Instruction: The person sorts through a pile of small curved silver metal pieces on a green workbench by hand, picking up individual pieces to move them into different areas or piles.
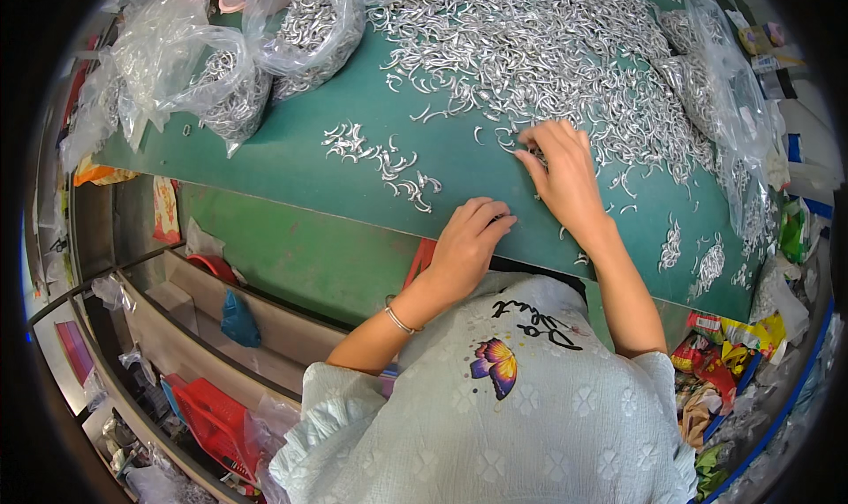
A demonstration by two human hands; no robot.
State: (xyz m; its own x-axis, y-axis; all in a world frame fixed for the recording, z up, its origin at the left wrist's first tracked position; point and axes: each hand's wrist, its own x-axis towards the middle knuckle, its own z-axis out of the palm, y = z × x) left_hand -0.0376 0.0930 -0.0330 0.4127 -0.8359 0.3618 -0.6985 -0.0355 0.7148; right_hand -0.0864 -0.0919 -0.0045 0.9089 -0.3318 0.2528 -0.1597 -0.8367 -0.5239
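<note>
Many small silver curved metal pieces lie spread over the green table. My right hand is at the near edge of this heap, its fingers bent down among the pieces and its thumb curled toward them; what lies between the fingertips is hidden. Close to the table's front edge, my left hand rests with its fingers curled in toward the thumb. Anything inside that grip is too small or covered to make out. A small separate cluster of metal pieces lies to the left of both hands.
Clear plastic bags of metal pieces stand at the table's back left; another bag lies along the right side. Small piles sit near the right front corner. Below left are a shelf unit and a red basket; wrappers lie at right.
</note>
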